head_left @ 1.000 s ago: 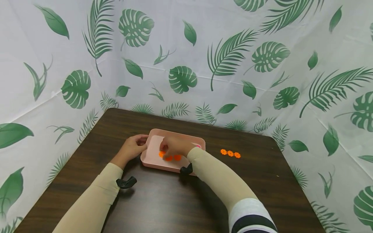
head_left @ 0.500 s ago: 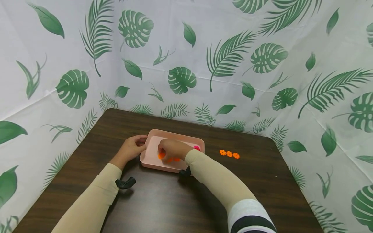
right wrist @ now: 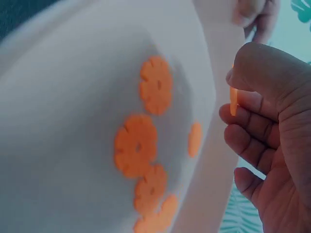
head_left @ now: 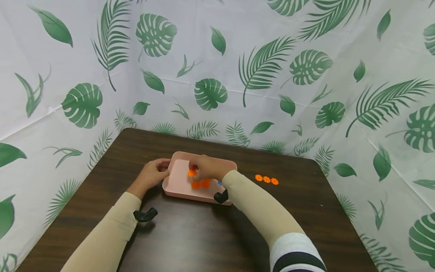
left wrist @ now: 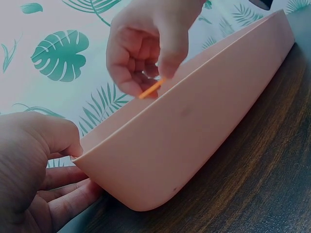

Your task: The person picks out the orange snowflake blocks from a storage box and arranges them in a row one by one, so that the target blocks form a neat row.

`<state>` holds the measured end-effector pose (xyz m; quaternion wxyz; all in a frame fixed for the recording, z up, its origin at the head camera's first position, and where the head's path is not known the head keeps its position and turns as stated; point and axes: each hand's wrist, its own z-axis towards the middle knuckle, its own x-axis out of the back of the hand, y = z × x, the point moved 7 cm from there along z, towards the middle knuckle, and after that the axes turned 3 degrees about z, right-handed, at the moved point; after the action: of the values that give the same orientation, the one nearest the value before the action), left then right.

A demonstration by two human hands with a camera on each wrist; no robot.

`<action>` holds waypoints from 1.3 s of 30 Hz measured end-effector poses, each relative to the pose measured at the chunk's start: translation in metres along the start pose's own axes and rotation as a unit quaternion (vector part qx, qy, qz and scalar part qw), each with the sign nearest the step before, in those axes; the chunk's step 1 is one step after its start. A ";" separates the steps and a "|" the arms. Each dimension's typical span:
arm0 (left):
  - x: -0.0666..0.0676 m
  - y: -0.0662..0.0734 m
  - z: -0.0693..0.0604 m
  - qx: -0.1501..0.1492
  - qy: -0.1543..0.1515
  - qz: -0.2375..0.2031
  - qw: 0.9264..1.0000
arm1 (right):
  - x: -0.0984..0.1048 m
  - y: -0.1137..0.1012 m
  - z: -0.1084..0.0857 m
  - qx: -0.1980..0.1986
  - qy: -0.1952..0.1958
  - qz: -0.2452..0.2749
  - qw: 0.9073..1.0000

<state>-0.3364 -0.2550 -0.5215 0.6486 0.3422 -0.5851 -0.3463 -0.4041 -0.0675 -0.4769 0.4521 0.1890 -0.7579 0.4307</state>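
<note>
My left hand (head_left: 148,177) grips the left end of a pink rectangular tray (head_left: 177,179). In the left wrist view its thumb (left wrist: 68,138) lies on the rim and other fingers are outside the wall. Over the tray, my right hand (head_left: 208,168) pinches an orange flower-shaped disc (right wrist: 233,99) between thumb and fingers, held edge-on to the right wrist camera. Several similar orange discs (right wrist: 136,145) lie on the tray floor, some overlapping. A bit of a blue piece (head_left: 219,183) shows beside the right wrist; the arm hides that part of the tray.
Right of the tray, a row of 3 orange flower discs (head_left: 266,179) lies on the dark wood table (head_left: 190,238). A white leaf-print cloth (head_left: 210,124) hangs behind the table and at both sides.
My right hand has taken hold of an orange disc and raised it from the tray floor. A pink piece seen earlier is now hidden by the arm. My left hand stays on the tray.
</note>
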 end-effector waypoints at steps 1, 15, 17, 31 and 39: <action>0.000 0.000 0.000 -0.002 0.001 -0.002 1.000 | 0.003 0.001 -0.002 -0.001 0.007 -0.003 1.000; 0.002 0.001 0.000 -0.006 -0.002 0.000 1.000 | 0.044 0.027 -0.034 -0.029 0.085 -0.028 0.996; 0.002 0.001 0.000 -0.004 -0.001 0.000 1.000 | 0.049 0.033 -0.040 -0.045 0.090 -0.019 0.995; 0.002 -0.001 0.000 0.007 -0.006 0.016 1.000 | 0.080 0.070 -0.089 -0.111 0.124 -0.009 0.986; 0.002 0.003 -0.001 0.003 -0.007 0.006 1.000 | 0.090 0.098 -0.118 -0.136 0.148 0.008 0.980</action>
<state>-0.3348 -0.2552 -0.5181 0.6457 0.3381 -0.5928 -0.3426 -0.4560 0.0938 -0.4216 0.5773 0.0542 -0.7354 0.3507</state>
